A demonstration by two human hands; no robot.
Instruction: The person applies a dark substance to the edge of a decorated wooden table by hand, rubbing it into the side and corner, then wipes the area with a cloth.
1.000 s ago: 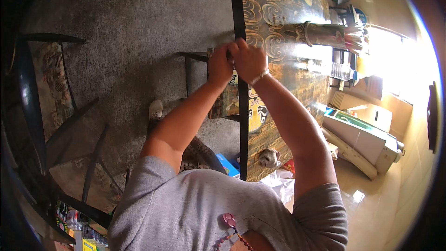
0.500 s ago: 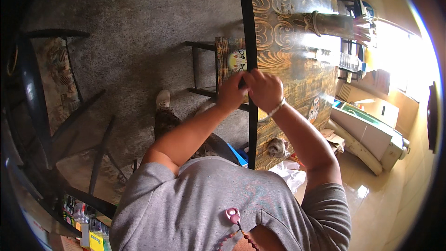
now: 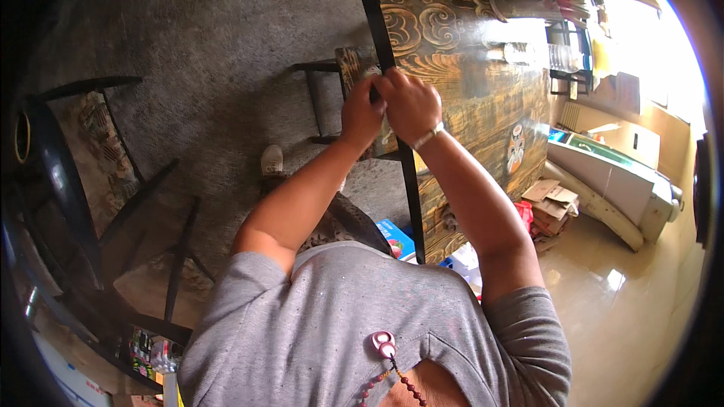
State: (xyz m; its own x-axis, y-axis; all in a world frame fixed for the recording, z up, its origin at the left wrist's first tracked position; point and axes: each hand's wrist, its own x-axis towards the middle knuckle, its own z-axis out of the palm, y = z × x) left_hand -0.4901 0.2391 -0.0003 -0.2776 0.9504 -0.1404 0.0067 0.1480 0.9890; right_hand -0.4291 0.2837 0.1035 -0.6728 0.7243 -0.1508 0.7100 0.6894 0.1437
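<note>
My left hand (image 3: 363,114) and my right hand (image 3: 411,108) meet at the black edge (image 3: 383,38) of a carved wooden table (image 3: 475,117). Both are closed, fingertips against each other. A small dark thing (image 3: 375,95) shows between them, mostly hidden by the fingers, and its kind cannot be made out. The left fingers curl round it, while the right fingers press together beside its top. Below the hands, partly covered by them, is a stool (image 3: 351,68) with a patterned wooden seat.
On the table lie a clear plastic bottle (image 3: 520,53) and a dark cylindrical holder (image 3: 528,0) with thin sticks. Black-framed chairs (image 3: 60,173) stand at left. A blue box (image 3: 396,240) is below the table edge. Cardboard (image 3: 550,200) and a large white appliance (image 3: 611,181) are at right.
Both joined hands have shifted up and slightly left in the picture, still closed together. The whole view has moved too, and more of the blue box and cardboard shows.
</note>
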